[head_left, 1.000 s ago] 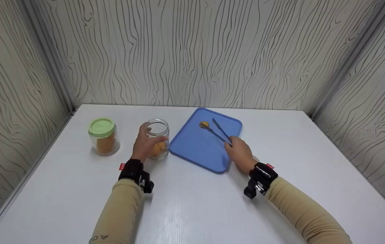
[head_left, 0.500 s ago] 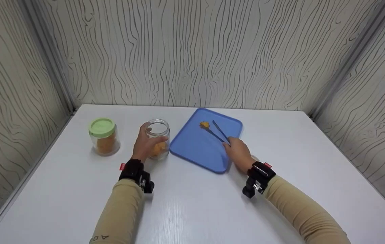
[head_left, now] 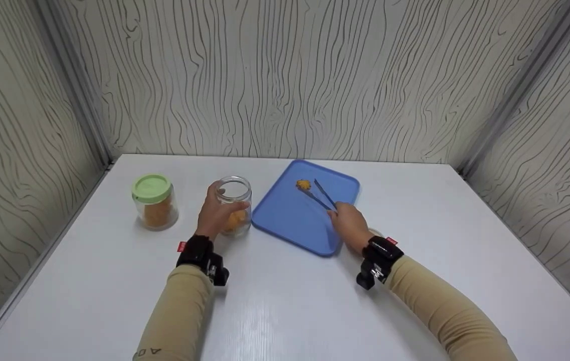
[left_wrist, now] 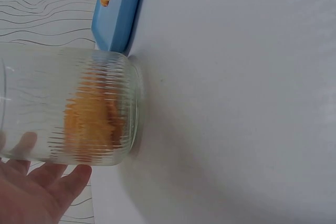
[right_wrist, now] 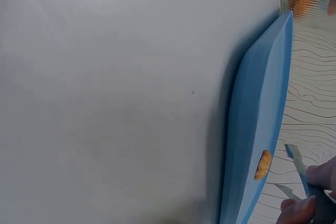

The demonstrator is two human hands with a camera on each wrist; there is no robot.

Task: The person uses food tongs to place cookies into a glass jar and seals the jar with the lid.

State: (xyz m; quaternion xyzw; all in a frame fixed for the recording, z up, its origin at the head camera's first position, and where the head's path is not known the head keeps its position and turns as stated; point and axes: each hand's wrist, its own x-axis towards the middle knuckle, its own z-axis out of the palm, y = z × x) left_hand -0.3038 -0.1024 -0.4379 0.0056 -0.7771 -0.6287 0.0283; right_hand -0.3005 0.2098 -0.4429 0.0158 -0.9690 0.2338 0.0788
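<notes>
My left hand (head_left: 212, 215) grips an open clear glass jar (head_left: 235, 192), thumb on the near side and fingers behind. Orange-yellow snack pieces (left_wrist: 90, 121) lie in the jar's bottom in the left wrist view. With my right hand (head_left: 351, 225) I hold dark serrated tongs (head_left: 314, 199), their arms apart over a blue tray (head_left: 295, 220). One golden snack piece (head_left: 304, 184) sits on the tray, right at the tip of the tongs' left arm. The right wrist view shows the same piece (right_wrist: 263, 165) on the tray with the tong tips (right_wrist: 295, 156) beyond it.
A second jar (head_left: 156, 213) with a green lid (head_left: 152, 188), holding orange snacks, stands to the left. Partly hidden behind my right wrist is a pale round rim (head_left: 376, 232). Wood-patterned panels (head_left: 285, 80) enclose the white table (head_left: 274, 301) at the back and sides.
My right hand has shifted slightly left, and the tong tips have slid a little down off the snack piece, which has turned on the tray. The left hand and jar stay put.
</notes>
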